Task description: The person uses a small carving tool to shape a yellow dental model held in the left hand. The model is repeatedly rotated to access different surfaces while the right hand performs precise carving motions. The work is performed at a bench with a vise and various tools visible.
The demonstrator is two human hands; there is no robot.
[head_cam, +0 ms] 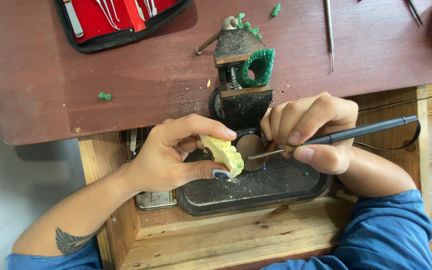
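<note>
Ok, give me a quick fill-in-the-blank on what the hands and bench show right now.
1. The left hand holds a pale ____ cast with teeth.
2. The right hand grips a black corded tool like a ____.
3. The tool's metal tip points toward the ____ hand.
4. The vise on the bench holds a ____ arch-shaped piece.

Missing words: yellow; pen; left; green

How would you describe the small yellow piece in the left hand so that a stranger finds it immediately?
Start at the dark oval tray on the wooden bench, below the small black vise. Just above the tray's left part, the left hand pinches a pale yellow block between thumb and forefinger. Unlike the green pieces nearby, it is yellow, with green only at its lower tip.
</note>
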